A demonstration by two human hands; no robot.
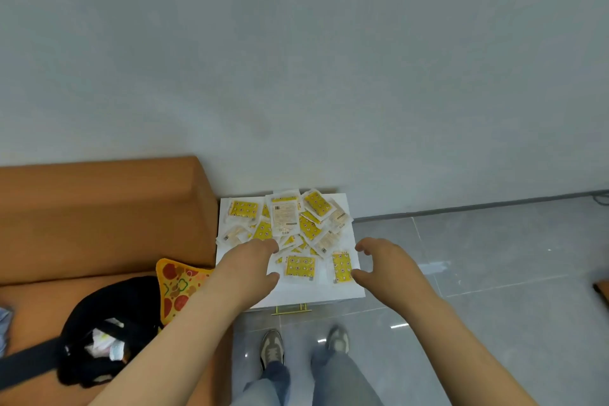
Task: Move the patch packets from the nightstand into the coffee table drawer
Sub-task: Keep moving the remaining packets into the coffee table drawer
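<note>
Seen from above, a smooth white nightstand carries a loose heap of patch packets: thin, flat sachets printed yellow with white borders, a few turned to their pale backs. The left hand reaches over the heap's 7 o'clock edge, thumb and fingers spread, gripping nothing; blur hides whether the fingertips touch. The right hand hovers at 4 o'clock, loosely cupped and empty, its thumb just beside one packet. At 9 o'clock, an orange sofa is cut off by the frame.
</note>
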